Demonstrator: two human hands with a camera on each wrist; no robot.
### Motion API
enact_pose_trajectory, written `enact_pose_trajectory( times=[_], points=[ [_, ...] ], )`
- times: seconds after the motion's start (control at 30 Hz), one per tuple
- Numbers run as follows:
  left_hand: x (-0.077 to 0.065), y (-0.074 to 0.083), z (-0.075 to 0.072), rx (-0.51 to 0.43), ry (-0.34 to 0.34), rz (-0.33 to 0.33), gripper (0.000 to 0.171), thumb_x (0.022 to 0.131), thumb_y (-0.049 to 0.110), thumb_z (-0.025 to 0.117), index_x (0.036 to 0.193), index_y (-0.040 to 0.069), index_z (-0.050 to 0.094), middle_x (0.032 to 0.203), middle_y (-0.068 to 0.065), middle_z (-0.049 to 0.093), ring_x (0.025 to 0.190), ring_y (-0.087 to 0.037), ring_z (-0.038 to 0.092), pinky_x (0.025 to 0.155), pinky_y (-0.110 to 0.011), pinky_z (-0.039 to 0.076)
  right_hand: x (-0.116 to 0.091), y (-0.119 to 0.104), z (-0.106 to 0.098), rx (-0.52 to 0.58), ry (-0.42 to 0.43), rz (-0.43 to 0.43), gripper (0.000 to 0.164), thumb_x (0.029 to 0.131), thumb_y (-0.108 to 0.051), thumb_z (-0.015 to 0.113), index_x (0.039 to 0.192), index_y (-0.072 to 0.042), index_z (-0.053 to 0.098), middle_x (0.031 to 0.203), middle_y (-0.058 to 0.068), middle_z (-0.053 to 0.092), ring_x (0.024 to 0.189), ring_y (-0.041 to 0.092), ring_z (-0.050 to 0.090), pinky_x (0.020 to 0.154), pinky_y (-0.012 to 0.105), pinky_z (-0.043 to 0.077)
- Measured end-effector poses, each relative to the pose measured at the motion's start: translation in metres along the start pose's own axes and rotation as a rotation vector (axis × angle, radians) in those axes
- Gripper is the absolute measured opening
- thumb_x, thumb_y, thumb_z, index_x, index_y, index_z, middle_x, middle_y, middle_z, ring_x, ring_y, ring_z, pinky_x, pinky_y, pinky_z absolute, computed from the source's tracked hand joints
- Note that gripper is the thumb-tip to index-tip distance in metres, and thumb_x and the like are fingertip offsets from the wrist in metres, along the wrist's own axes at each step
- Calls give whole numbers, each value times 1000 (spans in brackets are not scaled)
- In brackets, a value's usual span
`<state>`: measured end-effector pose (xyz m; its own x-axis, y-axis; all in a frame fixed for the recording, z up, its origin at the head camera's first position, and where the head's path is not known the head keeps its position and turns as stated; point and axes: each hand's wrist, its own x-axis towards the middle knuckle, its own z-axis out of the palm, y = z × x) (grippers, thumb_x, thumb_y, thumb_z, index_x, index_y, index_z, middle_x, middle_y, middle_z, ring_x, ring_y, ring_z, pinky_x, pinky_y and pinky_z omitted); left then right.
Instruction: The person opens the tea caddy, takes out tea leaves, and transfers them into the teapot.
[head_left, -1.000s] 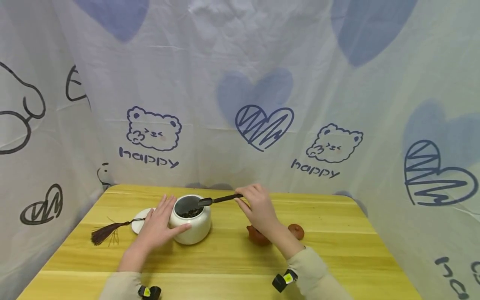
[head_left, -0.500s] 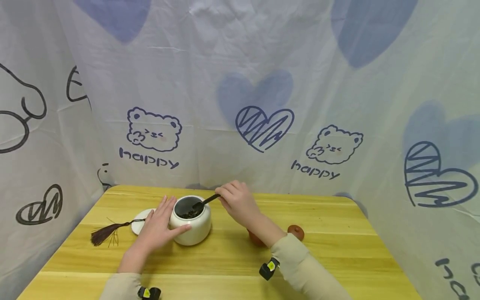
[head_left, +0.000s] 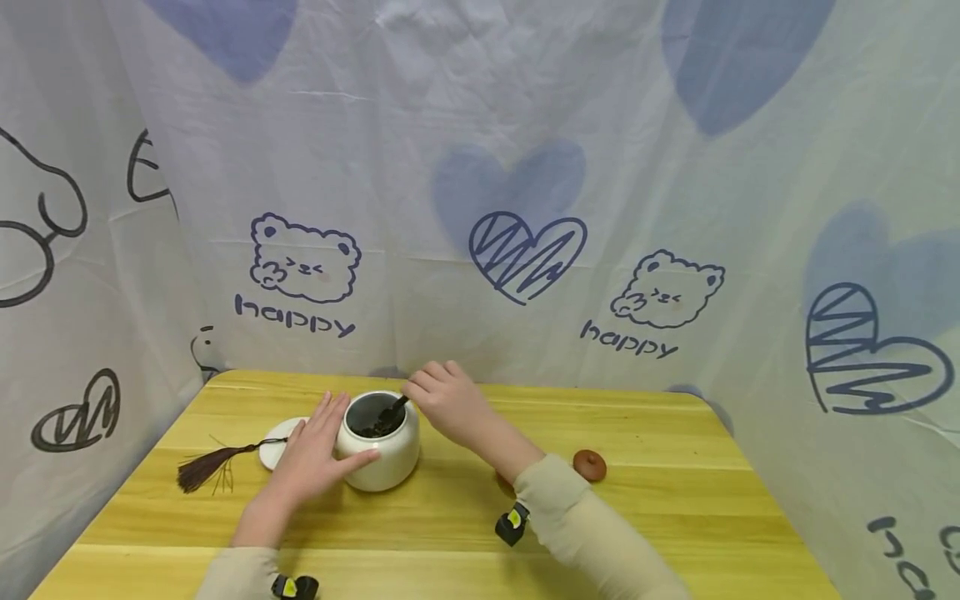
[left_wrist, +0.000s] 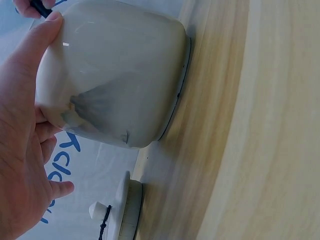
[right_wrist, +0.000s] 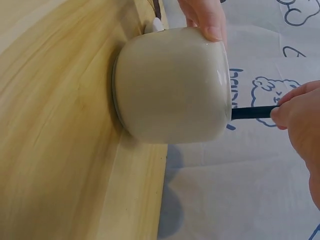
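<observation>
A round white ceramic jar (head_left: 388, 468) with dark loose tea leaves (head_left: 367, 432) inside stands upright on the wooden table. My left hand (head_left: 311, 454) rests against the jar's left side, its fingers fairly straight and its thumb lying on the front near the rim. My right hand (head_left: 450, 406) pinches the handle of a dark tea scoop (head_left: 390, 413), which slants down through the jar's mouth. The scoop's tip is at the leaves; in the right wrist view the jar wall hides it, and only the handle (right_wrist: 252, 112) shows.
Left of the jar lies its white lid (head_left: 272, 453) with a dark tassel (head_left: 206, 469). A reddish-brown teapot (head_left: 505, 484) is mostly hidden under my right forearm. Its likely small round lid (head_left: 589, 466) lies to the right. A printed cloth (head_left: 420, 275) hangs behind the table (head_left: 660, 517).
My right hand has moved left with the tea scoop, whose head has gone from the jar's rim down into the jar. The left hand stays against the jar.
</observation>
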<state>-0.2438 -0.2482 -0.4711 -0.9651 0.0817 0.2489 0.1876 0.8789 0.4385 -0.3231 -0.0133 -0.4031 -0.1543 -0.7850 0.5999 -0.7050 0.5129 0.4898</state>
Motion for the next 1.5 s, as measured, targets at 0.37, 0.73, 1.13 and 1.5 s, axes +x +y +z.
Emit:
enact_pose_trajectory(
  times=[0.37, 0.73, 1.13, 1.5],
  points=[
    [0, -2, 2, 9, 5, -1, 106, 82, 69, 59, 155, 4, 19, 162, -19, 20, 150, -39, 15, 114, -69, 18, 16, -10, -5, -13, -345, -63, 23, 97, -19, 55, 117, -24, 66, 112, -12, 66, 103, 9, 55, 80, 23, 43],
    [-1, 1, 1, -8, 2, 0, 105, 82, 69, 60, 155, 4, 19, 162, -19, 20, 150, -39, 14, 114, -70, 17, 28, -3, -5, 334, -547, 87, 16, 94, -14, 63, 107, -15, 71, 107, -4, 72, 99, 14, 59, 87, 26, 50],
    [0, 2, 0, -5, 3, -3, 106, 82, 69, 60, 155, 4, 19, 162, -19, 20, 150, -40, 14, 115, -69, 17, 27, 9, -2, 612, -580, 218, 12, 93, -14, 65, 103, -11, 72, 100, 1, 72, 92, 16, 57, 81, 25, 49],
    [0, 0, 2, 8, 8, -2, 106, 82, 69, 60, 155, 4, 20, 162, -19, 19, 150, -40, 15, 115, -69, 18, 18, 18, 0, 770, -572, 267, 13, 95, -14, 63, 104, -10, 71, 99, 1, 72, 85, 12, 55, 75, 21, 45]
  ],
)
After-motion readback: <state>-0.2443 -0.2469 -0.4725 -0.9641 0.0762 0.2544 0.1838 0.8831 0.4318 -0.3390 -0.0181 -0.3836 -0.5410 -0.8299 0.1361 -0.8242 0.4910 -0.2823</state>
